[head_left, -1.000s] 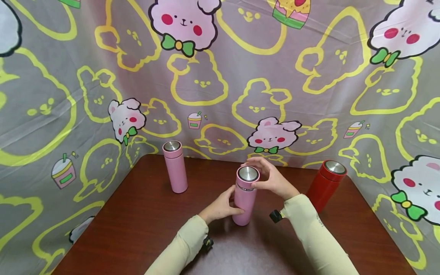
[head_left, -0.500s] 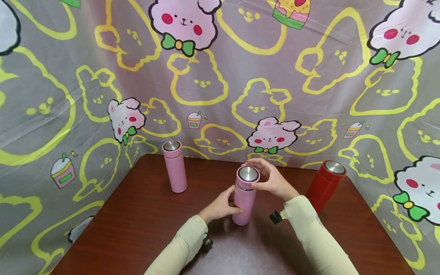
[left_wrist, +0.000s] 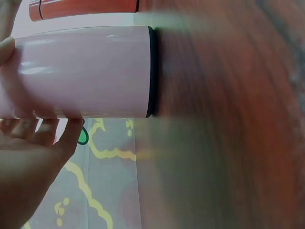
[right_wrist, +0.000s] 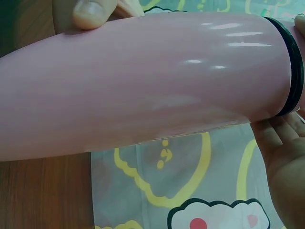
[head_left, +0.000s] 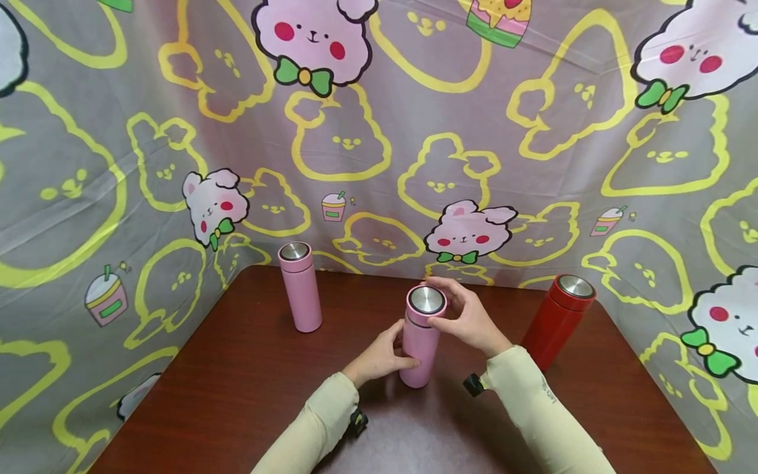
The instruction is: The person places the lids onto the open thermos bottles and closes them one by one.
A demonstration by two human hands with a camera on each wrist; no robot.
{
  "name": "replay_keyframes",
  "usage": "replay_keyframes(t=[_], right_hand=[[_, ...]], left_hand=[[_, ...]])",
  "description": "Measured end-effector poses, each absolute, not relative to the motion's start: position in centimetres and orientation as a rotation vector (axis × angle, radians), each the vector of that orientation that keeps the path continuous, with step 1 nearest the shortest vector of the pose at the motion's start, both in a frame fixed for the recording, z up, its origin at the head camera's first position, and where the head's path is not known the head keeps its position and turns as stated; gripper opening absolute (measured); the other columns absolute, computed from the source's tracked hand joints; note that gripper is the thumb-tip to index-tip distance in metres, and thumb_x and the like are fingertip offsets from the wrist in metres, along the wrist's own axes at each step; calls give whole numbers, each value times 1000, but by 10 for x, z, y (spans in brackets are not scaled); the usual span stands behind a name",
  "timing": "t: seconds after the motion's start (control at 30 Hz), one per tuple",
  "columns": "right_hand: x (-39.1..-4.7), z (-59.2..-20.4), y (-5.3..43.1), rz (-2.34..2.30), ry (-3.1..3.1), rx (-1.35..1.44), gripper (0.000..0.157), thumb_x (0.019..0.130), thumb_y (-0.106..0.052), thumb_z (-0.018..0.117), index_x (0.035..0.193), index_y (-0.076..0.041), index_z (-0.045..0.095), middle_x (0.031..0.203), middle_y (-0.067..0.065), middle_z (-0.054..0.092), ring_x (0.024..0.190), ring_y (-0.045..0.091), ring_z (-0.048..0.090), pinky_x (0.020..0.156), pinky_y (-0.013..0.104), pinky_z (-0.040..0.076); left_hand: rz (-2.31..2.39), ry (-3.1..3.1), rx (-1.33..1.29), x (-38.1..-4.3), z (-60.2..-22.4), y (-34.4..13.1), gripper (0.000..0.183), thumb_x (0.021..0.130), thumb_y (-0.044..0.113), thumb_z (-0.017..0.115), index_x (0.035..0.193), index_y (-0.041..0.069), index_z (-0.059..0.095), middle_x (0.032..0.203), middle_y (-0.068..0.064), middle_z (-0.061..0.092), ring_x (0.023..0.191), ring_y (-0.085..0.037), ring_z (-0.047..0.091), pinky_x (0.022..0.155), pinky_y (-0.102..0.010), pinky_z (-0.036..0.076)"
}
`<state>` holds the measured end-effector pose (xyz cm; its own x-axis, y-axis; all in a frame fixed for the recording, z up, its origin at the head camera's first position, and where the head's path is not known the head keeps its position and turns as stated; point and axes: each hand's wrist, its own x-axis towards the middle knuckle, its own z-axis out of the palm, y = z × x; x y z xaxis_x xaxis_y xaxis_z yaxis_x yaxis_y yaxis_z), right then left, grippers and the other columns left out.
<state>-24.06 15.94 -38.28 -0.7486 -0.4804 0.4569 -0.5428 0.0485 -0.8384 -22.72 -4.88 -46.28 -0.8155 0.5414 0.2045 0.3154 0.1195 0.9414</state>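
Note:
A pink thermos flask point(head_left: 419, 349) with a silver-topped pink lid point(head_left: 428, 301) stands upright on the table in front of me. My left hand point(head_left: 379, 355) grips the middle of its body, thumb on the near side. The right hand point(head_left: 470, 320) holds the lid from the right, its thumb at the lid's lower edge and its fingers round the far side. A thin dark line runs between lid and body. In the left wrist view, the dark base ring point(left_wrist: 152, 71) of the flask shows at the tabletop.
A second pink thermos flask point(head_left: 303, 296) stands at the back left of the brown table point(head_left: 237, 375). To the right, behind my right forearm, is a red thermos flask point(head_left: 556, 322). A patterned curtain point(head_left: 367, 197) surrounds the table's back and sides.
My right hand has turned slightly on the lid, its fingers shifting a little toward me. The silver band visible earlier under the lid is now just a dark line. The left hand keeps its place.

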Motion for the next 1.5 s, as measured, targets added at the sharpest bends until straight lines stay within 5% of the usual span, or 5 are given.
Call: replay_keyframes(t=[0.43, 0.67, 1.27, 1.5], right_hand=[[-251, -375, 166, 1936, -2343, 1311, 73, 82, -10, 70, 145, -8, 33, 138, 17, 45, 121, 23, 49, 95, 34, 44], [-264, -376, 170, 2057, -2384, 1397, 63, 81, -10, 69, 137, 0, 42, 124, 11, 57, 111, 28, 54, 92, 43, 46], [-275, -382, 169, 2139, -2279, 1503, 63, 81, -21, 69, 135, 0, 45, 124, 10, 58, 111, 26, 54, 92, 43, 46], [-268, -384, 168, 2050, -2290, 1391, 62, 80, -17, 71, 134, -1, 47, 122, 10, 59, 110, 25, 54, 91, 41, 46]], left_hand=[[1780, 2187, 878, -231, -467, -50, 70, 75, 3, 76, 135, 5, 40, 125, -9, 53, 113, -21, 54, 90, -28, 46], [1785, 2151, 847, -236, -475, -49, 69, 75, 0, 75, 135, 5, 40, 124, -9, 53, 111, -19, 55, 89, -28, 47], [1738, 2092, 856, -243, -472, -56, 80, 76, -2, 73, 144, 9, 31, 132, -10, 50, 117, -18, 50, 97, -32, 42], [1753, 2120, 903, -228, -451, -56, 72, 76, -2, 73, 138, 0, 37, 127, -13, 53, 113, -18, 54, 93, -31, 45]])
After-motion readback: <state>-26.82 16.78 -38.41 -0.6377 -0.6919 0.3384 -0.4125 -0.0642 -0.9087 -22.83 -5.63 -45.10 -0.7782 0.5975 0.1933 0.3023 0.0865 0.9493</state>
